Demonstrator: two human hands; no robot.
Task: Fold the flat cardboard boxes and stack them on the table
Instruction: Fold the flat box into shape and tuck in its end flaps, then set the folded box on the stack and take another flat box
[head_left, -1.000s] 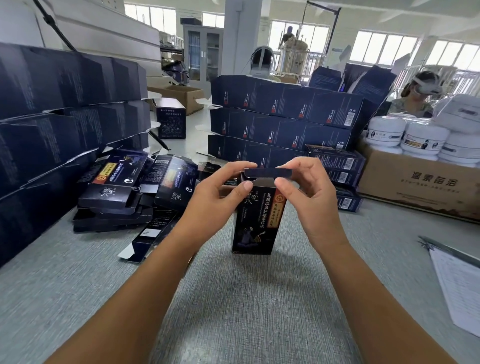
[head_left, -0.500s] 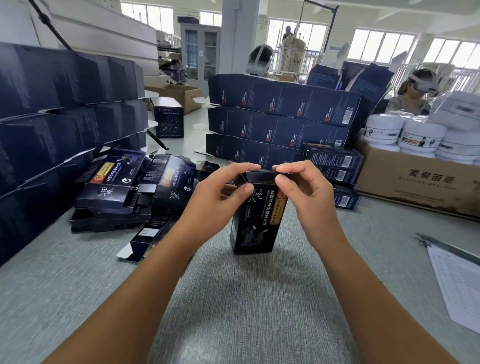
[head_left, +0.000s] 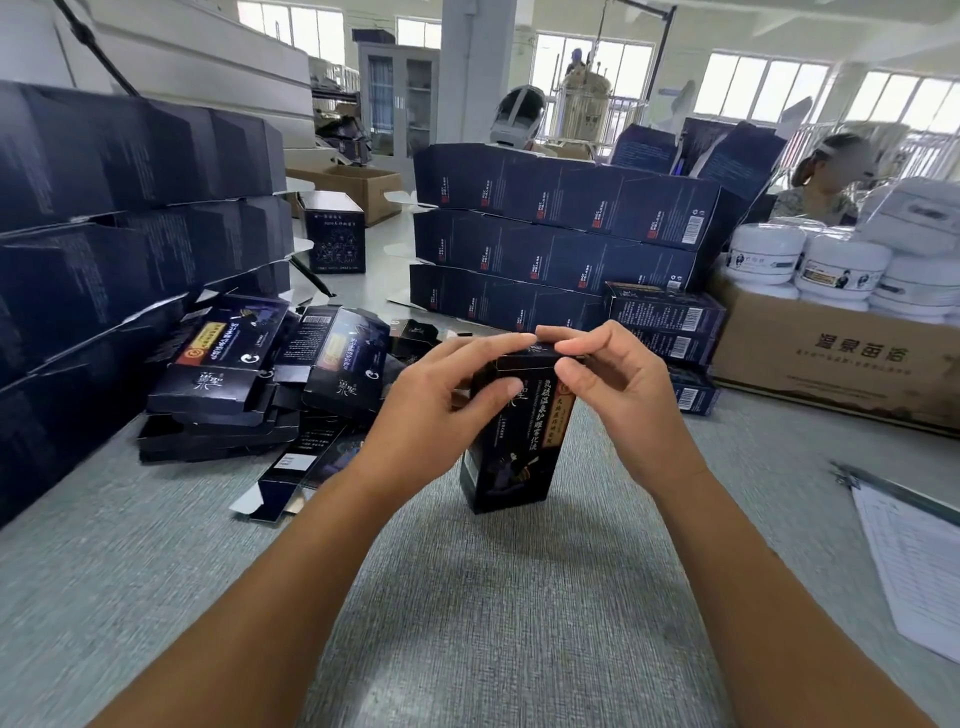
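A small black box (head_left: 511, 457) with gold lettering stands upright on the grey table (head_left: 467, 623) in front of me. My left hand (head_left: 441, 405) grips its upper left side, thumb on the front face, fingers over the top. My right hand (head_left: 608, 384) pinches the top flap at the box's upper right corner, pressing it down. A loose pile of flat black boxes (head_left: 244, 384) lies to the left. Folded small boxes (head_left: 665, 322) are stacked just behind my right hand.
Tall stacks of dark blue cartons (head_left: 561, 234) stand behind and at the left (head_left: 104, 234). A brown cardboard box (head_left: 831, 358) holding white jars (head_left: 841, 260) is at right. A clipboard with paper (head_left: 914, 556) lies at the right edge. A person (head_left: 826, 176) sits beyond.
The raised top flap has come down onto the box. My fingers have closed over the top, and the box has tilted slightly.
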